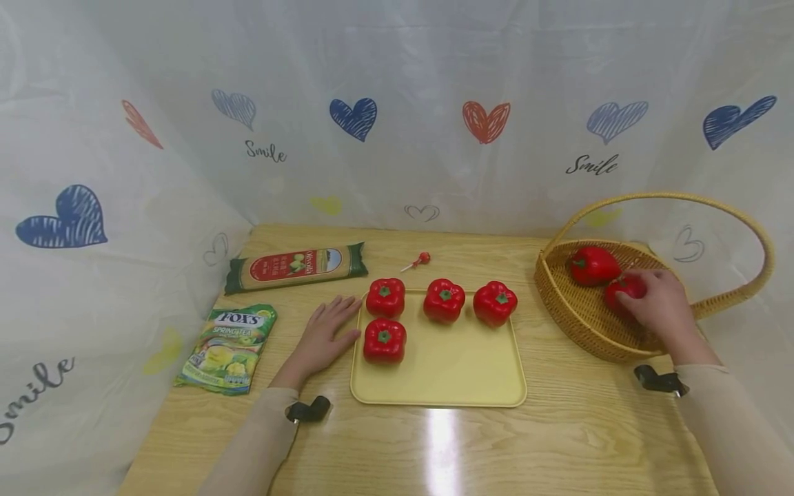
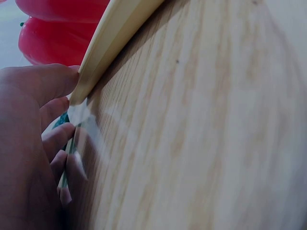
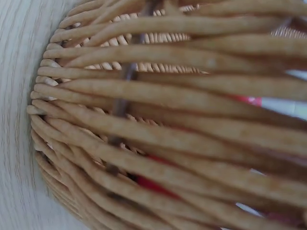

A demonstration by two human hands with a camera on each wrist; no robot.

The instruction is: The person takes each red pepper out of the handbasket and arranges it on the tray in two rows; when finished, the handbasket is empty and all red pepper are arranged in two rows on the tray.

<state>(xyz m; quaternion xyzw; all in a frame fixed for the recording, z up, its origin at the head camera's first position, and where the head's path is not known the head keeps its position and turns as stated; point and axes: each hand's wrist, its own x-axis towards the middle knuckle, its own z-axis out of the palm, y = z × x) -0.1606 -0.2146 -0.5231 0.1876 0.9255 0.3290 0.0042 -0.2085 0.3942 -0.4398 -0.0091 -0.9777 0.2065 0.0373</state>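
Note:
Inside the wicker basket [image 1: 571, 324] at the right, my right hand [image 1: 666, 303] grips a red bell pepper [image 1: 614, 297]. Another bell pepper [image 1: 594, 266] lies beside it in the basket. The right wrist view is filled by the basket's woven side [image 3: 158, 105], which hides the hand. My left hand [image 1: 322, 337] lies on the table with its fingers extended, at the left edge of the yellow tray [image 1: 459, 375]. In the left wrist view, the left thumb touches the tray's rim [image 2: 108, 43]. Several bell peppers [image 1: 384, 341] sit upright on the tray, along its left and back sides.
A long olive-labelled packet [image 1: 294, 269] lies at the back left, with a green FOX'S candy bag [image 1: 229, 349] nearer the front. Behind the tray is a red lollipop [image 1: 424, 258]. The basket's tall handle [image 1: 670, 196] arches over its opening. A printed curtain [image 1: 397, 172] borders the table [image 1: 372, 448].

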